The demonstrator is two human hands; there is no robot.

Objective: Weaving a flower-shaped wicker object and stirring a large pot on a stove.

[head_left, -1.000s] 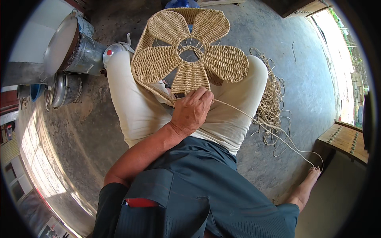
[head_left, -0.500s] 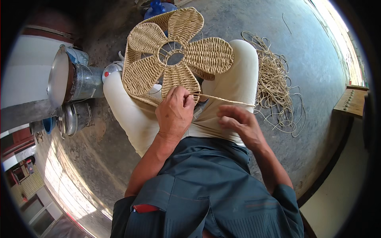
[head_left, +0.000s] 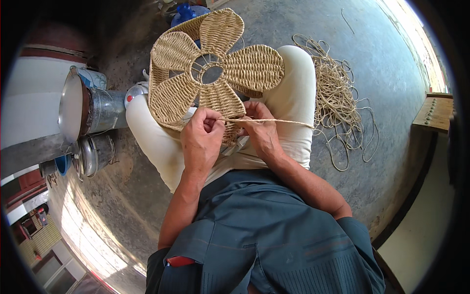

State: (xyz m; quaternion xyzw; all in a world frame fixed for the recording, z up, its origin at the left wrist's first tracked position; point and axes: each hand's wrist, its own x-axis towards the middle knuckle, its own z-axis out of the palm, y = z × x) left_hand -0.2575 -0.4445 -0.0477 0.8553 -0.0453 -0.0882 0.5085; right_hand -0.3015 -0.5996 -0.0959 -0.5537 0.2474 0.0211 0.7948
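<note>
A tan woven basket with a flower-shaped face (head_left: 257, 66) rests across my thighs, its petals wound in cord around an open wire ring. My left hand (head_left: 201, 142) is closed in a pinch on a tan cord (head_left: 289, 121) just in front of the nearest petal. From there the cord runs right, passing over my right hand (head_left: 264, 137) and my right thigh. That hand is closed at the right edge of the nearest petal, its thumb in front; some fingertips are hidden behind the weave.
A loose tangle of cord (head_left: 335, 90) lies on the concrete floor by my right knee. To the left stand a metal drum (head_left: 105, 108) and a lidded pot (head_left: 90, 156). A blue bottle (head_left: 185, 13) sits beyond the basket, and a wooden bench (head_left: 433, 112) is at far right.
My right hand has come left from open air to the petal's edge. My left hand has shifted slightly left and down, drawing the cord across in front of the petal.
</note>
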